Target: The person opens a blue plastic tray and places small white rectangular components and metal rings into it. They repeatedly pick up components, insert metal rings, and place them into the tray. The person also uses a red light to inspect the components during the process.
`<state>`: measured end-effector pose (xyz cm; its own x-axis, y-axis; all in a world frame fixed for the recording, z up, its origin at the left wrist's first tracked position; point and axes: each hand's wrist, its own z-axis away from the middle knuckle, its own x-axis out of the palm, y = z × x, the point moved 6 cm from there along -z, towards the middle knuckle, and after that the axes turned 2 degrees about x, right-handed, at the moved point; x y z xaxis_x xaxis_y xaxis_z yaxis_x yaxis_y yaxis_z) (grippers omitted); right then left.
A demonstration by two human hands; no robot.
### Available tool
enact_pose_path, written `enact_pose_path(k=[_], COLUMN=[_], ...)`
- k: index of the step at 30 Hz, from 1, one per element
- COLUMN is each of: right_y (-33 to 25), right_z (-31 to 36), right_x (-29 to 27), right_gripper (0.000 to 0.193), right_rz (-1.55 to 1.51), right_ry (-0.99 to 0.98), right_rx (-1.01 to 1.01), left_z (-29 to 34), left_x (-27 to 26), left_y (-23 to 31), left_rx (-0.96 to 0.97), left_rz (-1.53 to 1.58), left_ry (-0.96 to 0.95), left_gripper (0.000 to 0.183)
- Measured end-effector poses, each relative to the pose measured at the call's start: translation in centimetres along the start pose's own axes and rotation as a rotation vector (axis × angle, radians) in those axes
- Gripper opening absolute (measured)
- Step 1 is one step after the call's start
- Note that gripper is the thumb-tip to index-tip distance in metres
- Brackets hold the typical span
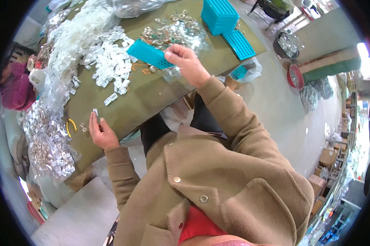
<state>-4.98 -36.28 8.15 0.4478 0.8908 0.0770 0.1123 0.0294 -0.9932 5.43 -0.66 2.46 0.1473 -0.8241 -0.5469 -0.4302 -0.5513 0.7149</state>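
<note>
Gripping a teal plastic tray (149, 54) with closed fingers, the right hand (188, 63) hovers over the worktop (152, 94). The left hand (102, 132) pinches a small white clip (95, 111)

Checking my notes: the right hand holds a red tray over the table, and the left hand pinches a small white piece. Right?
Not quite. In the head view the tray in the right hand is teal, not red. The left hand does pinch a small white piece.

Small-parts workshop, worktable (152, 98) heaped with white plastic clips (111, 61), metal bits (172, 33), teal trays (220, 15), stacked cartons (328, 156)
</note>
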Motion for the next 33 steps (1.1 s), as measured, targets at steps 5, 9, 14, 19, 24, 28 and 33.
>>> enact_pose_path(k=[5, 9, 14, 19, 24, 28, 33], right_y=[-2.4, -4.6, -4.1, -0.8, 0.2, 1.0, 1.5], right_z=[2.6, 7.3, 8.7, 6.0, 4.6, 4.3, 3.9], right_x=[-7.3, -15.6, -21.4, -22.1, -22.1, -21.9, -22.1], right_gripper=[0.018, 0.01, 0.009, 0.014, 0.019, 0.026, 0.03], right_rz=[-0.094, 0.323, 1.222, 1.556, 1.582, 1.595, 1.507], right_ry=[0.332, 0.786, 0.911, 0.713, 0.613, 0.579, 0.568], right_rx=[-0.213, -0.509, -0.479, -0.373, -0.277, -0.184, -0.192], left_z=[-0.2, -0.8, -0.6, -0.6, -0.7, -0.7, -0.7], left_x=[3.7, 6.2, 7.6, 7.5, 7.5, 7.6, 7.6], left_y=[5.2, 5.8, 5.3, 5.2, 5.2, 5.0, 4.9], left_rx=[0.273, 0.314, 0.312, 0.267, 0.221, 0.237, 0.235], left_rz=[-0.139, -0.262, -0.291, -0.278, -0.238, -0.259, -0.258], left_ry=[-0.16, -0.189, -0.176, -0.204, -0.209, -0.22, -0.227], left_gripper=[0.043, 0.052, 0.053, 0.049, 0.047, 0.046, 0.045])
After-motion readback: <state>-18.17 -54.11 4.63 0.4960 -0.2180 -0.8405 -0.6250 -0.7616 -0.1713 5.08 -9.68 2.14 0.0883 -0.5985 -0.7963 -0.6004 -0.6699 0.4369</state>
